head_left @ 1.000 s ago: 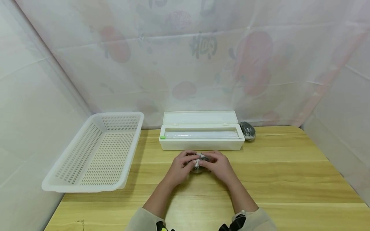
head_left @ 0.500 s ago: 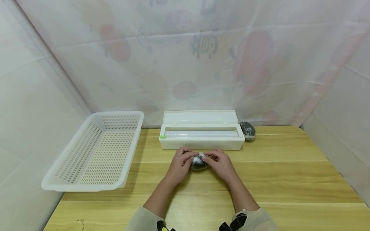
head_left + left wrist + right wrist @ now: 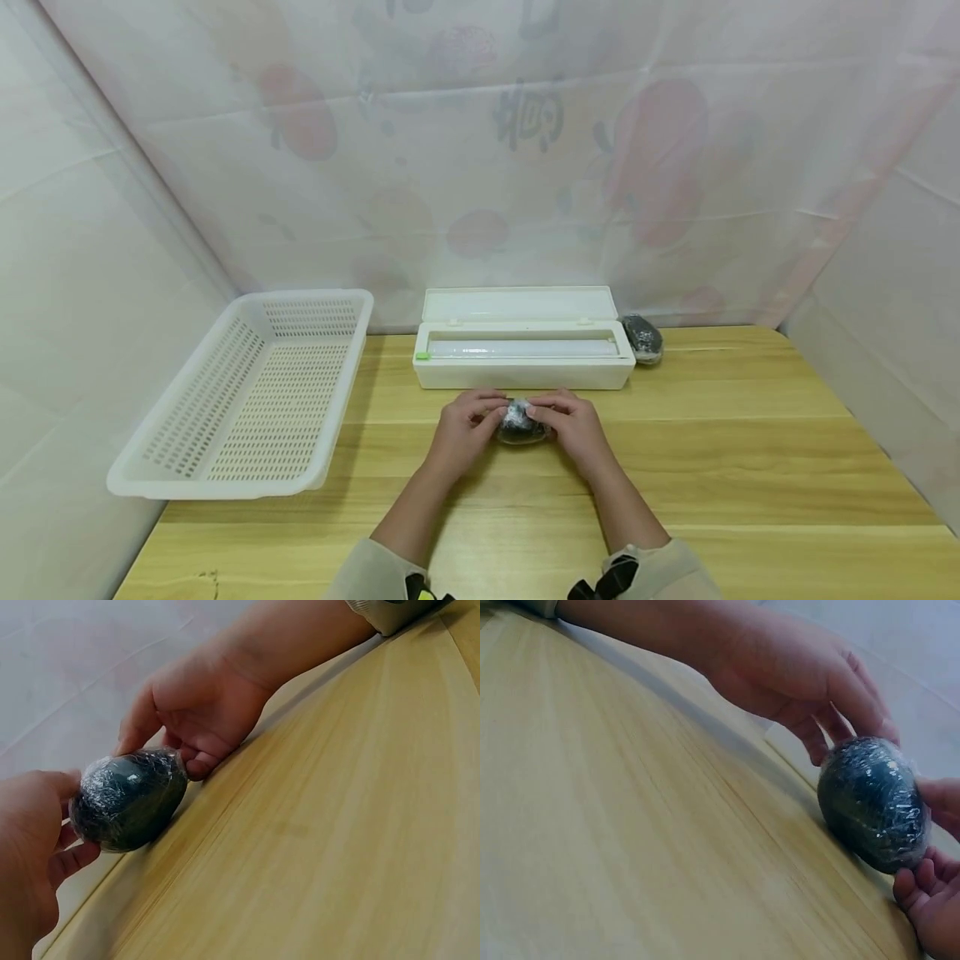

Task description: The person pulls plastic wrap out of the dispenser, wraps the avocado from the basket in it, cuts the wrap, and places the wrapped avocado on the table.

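Observation:
A dark oval object (image 3: 519, 427), avocado-like in shape and wrapped in shiny cling film, is held between both hands close over the table. My left hand (image 3: 461, 433) grips its left end with thumb and fingers. On the opposite end, my right hand (image 3: 573, 429) pinches the wrap, thumb on the near top side. The left wrist view shows the wrapped object (image 3: 131, 799) with crinkled film at one end and smooth dark green skin beneath. Just behind the hands stands a white cling film dispenser (image 3: 523, 377), lid raised, roll inside and a green slider at its left.
A white perforated basket (image 3: 322, 454) stands at the left of the wooden table (image 3: 750, 467). Against the dispenser's right end lies another dark film-wrapped oval object (image 3: 642, 339). Pale printed curtains (image 3: 480, 183) enclose the back and sides.
The wrapped object has turned in the hands, and more of its smooth near side shows. Fingers and thumbs have shifted slightly over the film; both arms stay in nearly the same place.

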### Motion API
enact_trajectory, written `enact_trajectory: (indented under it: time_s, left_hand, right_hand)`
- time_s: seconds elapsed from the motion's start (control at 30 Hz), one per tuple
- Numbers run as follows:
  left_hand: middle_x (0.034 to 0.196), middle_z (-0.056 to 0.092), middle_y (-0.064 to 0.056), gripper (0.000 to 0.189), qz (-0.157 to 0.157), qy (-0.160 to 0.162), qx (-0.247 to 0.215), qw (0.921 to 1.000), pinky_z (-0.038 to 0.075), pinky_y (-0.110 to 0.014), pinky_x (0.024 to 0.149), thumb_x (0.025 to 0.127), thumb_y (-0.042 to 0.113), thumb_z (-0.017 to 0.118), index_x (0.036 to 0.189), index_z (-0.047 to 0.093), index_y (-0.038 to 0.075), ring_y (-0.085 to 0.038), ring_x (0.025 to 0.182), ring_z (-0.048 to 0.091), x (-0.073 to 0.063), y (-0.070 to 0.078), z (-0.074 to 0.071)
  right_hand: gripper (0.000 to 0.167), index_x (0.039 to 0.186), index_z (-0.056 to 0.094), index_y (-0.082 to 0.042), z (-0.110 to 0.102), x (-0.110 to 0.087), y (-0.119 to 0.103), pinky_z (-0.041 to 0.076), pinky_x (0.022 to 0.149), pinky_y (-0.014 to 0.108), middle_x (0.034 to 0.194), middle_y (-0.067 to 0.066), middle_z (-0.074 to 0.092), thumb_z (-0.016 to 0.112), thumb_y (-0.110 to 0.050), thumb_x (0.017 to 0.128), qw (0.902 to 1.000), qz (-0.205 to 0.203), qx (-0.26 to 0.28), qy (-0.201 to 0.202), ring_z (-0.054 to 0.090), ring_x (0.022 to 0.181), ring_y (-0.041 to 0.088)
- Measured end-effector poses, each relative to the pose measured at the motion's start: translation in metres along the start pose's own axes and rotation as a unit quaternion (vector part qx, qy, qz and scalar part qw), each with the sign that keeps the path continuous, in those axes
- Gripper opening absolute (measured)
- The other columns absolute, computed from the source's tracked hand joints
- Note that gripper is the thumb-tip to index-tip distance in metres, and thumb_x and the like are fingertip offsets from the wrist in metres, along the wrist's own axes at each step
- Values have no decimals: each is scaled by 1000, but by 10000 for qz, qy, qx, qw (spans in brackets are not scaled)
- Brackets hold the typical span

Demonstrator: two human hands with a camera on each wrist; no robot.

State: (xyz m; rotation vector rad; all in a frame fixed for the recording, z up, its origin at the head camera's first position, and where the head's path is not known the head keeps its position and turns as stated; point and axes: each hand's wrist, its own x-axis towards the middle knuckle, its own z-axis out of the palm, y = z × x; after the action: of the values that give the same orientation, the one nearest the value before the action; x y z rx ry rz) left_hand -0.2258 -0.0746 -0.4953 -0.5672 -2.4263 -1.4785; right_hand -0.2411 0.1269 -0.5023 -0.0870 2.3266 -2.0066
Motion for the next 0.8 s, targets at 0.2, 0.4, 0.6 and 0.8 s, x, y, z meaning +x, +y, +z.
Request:
enact_trajectory:
  time_s: [0.2, 0.4, 0.6, 0.8]
  left_hand:
    - [143, 53, -4, 69, 43, -832, 1244, 9887, 43, -41, 108, 82, 35, 80, 140, 54, 8, -25, 133, 45, -2, 5, 1]
    - [148, 44, -9, 80, 58, -1124, 1893, 9754, 41, -41, 110, 87, 35, 75, 150, 37, 5, -27, 136, 43, -4, 6, 4]
    - [147, 42, -10, 70, -226, -1243, 1722, 9769, 42, -44, 108, 99, 54, 47, 153, 31, 11, -24, 134, 44, -5, 1, 4]
    - [146, 46, -7, 68, -388, -1332, 1610, 9771, 42, -44, 108, 101, 58, 36, 150, 37, 11, -22, 131, 46, -4, -1, 4]
  right_hand:
    - [29, 111, 75, -12, 0, 1, 2, 53, 63, 27, 106, 9, 62, 71, -32, 91, 9992, -119, -376, 74, 56, 80, 17]
    - [30, 124, 68, -9, -2, 0, 1, 50, 72, 27, 110, 12, 59, 60, -20, 97, 9966, -377, -666, -293, 52, 89, 18]
    - [32, 125, 64, -9, -1, 2, 2, 48, 81, 23, 112, 11, 61, 61, -26, 98, 9980, -429, -423, -212, 54, 96, 17]
    - [24, 103, 66, -5, 3, -1, -1, 49, 72, 22, 103, 10, 65, 64, -27, 97, 9973, -491, -546, 58, 56, 83, 14]
